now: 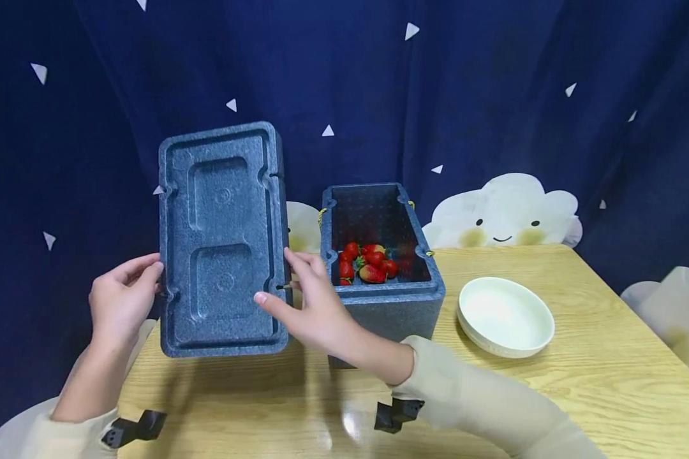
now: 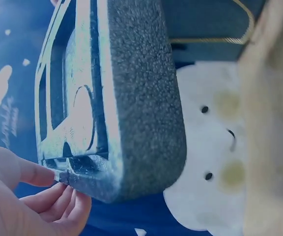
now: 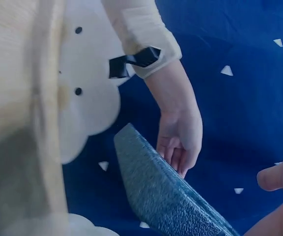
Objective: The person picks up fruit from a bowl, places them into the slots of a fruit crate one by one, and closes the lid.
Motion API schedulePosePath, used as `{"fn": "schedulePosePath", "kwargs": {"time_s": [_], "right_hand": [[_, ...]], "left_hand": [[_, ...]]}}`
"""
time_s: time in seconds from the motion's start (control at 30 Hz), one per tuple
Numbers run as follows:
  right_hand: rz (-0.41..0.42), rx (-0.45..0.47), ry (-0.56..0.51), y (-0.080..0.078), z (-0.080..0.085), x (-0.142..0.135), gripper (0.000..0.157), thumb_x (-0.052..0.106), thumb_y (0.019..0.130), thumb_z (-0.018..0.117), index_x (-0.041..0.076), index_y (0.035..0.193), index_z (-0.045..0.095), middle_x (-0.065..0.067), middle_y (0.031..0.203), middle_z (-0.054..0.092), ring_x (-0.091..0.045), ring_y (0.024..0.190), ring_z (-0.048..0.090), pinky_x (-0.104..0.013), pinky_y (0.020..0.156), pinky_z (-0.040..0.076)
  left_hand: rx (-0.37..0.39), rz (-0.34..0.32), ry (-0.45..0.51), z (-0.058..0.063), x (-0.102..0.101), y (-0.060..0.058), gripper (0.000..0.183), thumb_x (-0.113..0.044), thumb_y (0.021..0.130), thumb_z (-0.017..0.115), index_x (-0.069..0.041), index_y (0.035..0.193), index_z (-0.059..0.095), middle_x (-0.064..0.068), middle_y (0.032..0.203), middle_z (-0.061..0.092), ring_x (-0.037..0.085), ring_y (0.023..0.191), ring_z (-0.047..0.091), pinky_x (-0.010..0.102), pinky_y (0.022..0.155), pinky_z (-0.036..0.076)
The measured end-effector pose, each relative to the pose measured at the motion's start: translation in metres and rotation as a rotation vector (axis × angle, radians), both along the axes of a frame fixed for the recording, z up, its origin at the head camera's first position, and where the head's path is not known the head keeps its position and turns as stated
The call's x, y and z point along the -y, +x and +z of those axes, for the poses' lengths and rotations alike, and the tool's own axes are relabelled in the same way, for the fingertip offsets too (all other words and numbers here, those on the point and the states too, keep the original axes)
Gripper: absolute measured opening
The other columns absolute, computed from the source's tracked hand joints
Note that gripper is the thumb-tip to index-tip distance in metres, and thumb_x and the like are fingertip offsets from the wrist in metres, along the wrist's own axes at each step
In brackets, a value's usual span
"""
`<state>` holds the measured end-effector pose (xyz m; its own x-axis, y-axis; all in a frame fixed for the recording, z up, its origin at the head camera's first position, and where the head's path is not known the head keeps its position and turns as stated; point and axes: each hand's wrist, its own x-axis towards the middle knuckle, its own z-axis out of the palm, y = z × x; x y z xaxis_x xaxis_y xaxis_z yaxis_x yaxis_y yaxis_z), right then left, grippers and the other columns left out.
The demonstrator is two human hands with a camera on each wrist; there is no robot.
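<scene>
In the head view a dark blue-grey foam box lid (image 1: 221, 233) stands nearly upright in the air, its recessed face toward me. My left hand (image 1: 120, 293) pinches the lid's left edge between thumb and fingers, as the left wrist view also shows. At the lid's lower right edge is my right hand (image 1: 316, 312), thumb across the front and fingers along the side, gripping it. To the right stands the matching foam box (image 1: 390, 312), uncovered, with several red strawberries (image 1: 372, 273) inside. The right wrist view shows the lid's textured side (image 3: 156, 191) and my right thumb (image 3: 271, 177).
A white bowl (image 1: 505, 315) stands right of the box on the wooden table (image 1: 597, 331). Yellow cord (image 1: 411, 204) shows at the box's rim. Behind hangs a dark blue curtain (image 1: 350, 76) with white triangles; a smiling cloud cushion (image 1: 502, 213) is at the table's back edge.
</scene>
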<state>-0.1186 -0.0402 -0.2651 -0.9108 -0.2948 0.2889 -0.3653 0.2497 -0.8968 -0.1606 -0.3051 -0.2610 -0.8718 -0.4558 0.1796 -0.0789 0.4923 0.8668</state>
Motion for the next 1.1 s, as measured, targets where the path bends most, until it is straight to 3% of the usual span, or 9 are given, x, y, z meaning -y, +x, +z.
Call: {"fn": "schedulePosePath", "kwargs": {"time_s": [0.2,0.37,0.47,0.77,0.9,1.0,1.1], "right_hand": [[-0.033,-0.130,-0.076,0.000,0.017,-0.025,0.068,0.018,0.090,0.064,0.004,0.149,0.032,-0.016,0.144,0.034,-0.028,0.131,0.044,-0.046,0.110,0.042],[-0.106,-0.219,-0.121,-0.004,0.025,-0.045,0.061,0.013,0.092,0.062,0.006,0.147,0.037,-0.016,0.136,0.040,-0.026,0.126,0.047,-0.042,0.112,0.042],[-0.131,-0.238,-0.146,-0.006,0.029,-0.058,0.058,0.012,0.093,0.061,0.006,0.146,0.039,-0.015,0.135,0.041,-0.025,0.124,0.049,-0.038,0.113,0.041],[-0.181,-0.208,-0.249,-0.008,0.054,-0.096,0.051,0.009,0.095,0.058,0.010,0.143,0.043,-0.010,0.139,0.047,-0.018,0.127,0.050,-0.034,0.113,0.041],[-0.219,-0.180,-0.256,-0.013,0.059,-0.114,0.045,0.013,0.098,0.053,0.010,0.142,0.045,-0.007,0.140,0.052,-0.012,0.124,0.051,-0.023,0.108,0.044],[-0.253,-0.148,-0.310,-0.019,0.060,-0.127,0.040,0.015,0.100,0.049,0.006,0.138,0.049,-0.006,0.136,0.055,-0.008,0.120,0.054,-0.016,0.102,0.046],[-0.253,-0.097,-0.412,-0.024,0.061,-0.137,0.031,0.019,0.101,0.046,0.005,0.128,0.055,-0.003,0.126,0.058,-0.009,0.117,0.056,-0.020,0.105,0.046]], "left_hand": [[-0.139,-0.025,0.148,0.021,-0.029,0.002,0.036,-0.024,0.093,0.060,-0.007,0.125,0.064,-0.016,0.101,0.066,-0.014,0.074,0.061,0.004,0.076,0.051],[-0.288,-0.107,0.189,0.034,-0.053,0.002,0.034,-0.016,0.091,0.063,-0.001,0.122,0.065,-0.025,0.086,0.064,-0.013,0.071,0.063,0.002,0.067,0.050],[-0.355,-0.156,0.134,0.041,-0.066,0.002,0.034,-0.017,0.091,0.064,-0.001,0.121,0.065,-0.031,0.081,0.061,-0.014,0.070,0.063,0.003,0.067,0.051],[-0.589,-0.286,0.273,0.071,-0.104,-0.002,0.029,-0.011,0.089,0.066,0.004,0.114,0.068,-0.007,0.096,0.070,0.000,0.080,0.068,0.011,0.074,0.056],[-0.596,-0.383,0.408,0.080,-0.117,-0.007,0.022,-0.010,0.091,0.063,0.005,0.106,0.070,-0.007,0.085,0.072,0.006,0.078,0.071,0.017,0.074,0.058],[-0.525,-0.471,0.545,0.085,-0.124,-0.012,0.018,-0.014,0.094,0.060,-0.002,0.093,0.073,-0.006,0.079,0.073,0.007,0.078,0.072,0.020,0.074,0.059],[-0.425,-0.548,0.667,0.088,-0.129,-0.017,0.023,-0.020,0.096,0.058,-0.010,0.083,0.073,-0.005,0.078,0.075,0.008,0.080,0.072,0.021,0.076,0.059]]}}
